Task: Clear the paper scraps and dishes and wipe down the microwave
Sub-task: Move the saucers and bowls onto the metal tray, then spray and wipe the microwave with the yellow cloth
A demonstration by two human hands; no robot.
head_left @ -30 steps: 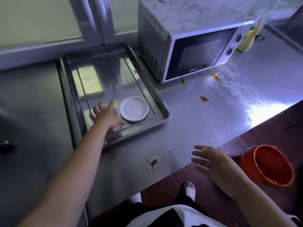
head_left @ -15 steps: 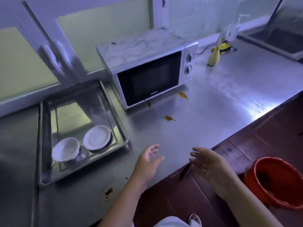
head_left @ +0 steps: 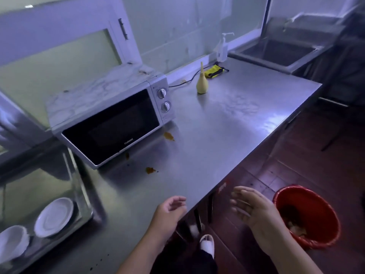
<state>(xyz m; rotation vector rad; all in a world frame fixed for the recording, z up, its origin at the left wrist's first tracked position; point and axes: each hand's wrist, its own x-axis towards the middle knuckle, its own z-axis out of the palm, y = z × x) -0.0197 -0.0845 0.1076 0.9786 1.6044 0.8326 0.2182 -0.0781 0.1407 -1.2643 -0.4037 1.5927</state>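
Left hand (head_left: 169, 211) is over the near edge of the table (head_left: 227, 125), fingers loosely curled, gripping nothing. Right hand (head_left: 254, 210) is off the table edge, fingers extended and empty, beside the red bucket (head_left: 308, 214) on the floor. Microwave (head_left: 110, 119) stands rear left, door closed. Brown stains (head_left: 168, 136) lie on the table before it. Saucer (head_left: 54, 217) and bowl (head_left: 11, 242) rest in the tray (head_left: 79, 180), far left.

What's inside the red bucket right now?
Inside the red bucket, pale scraps lie at the bottom near its front wall; the middle is dark and unclear. The right hand and wrist cover its table-side edge, so anything there is hidden.
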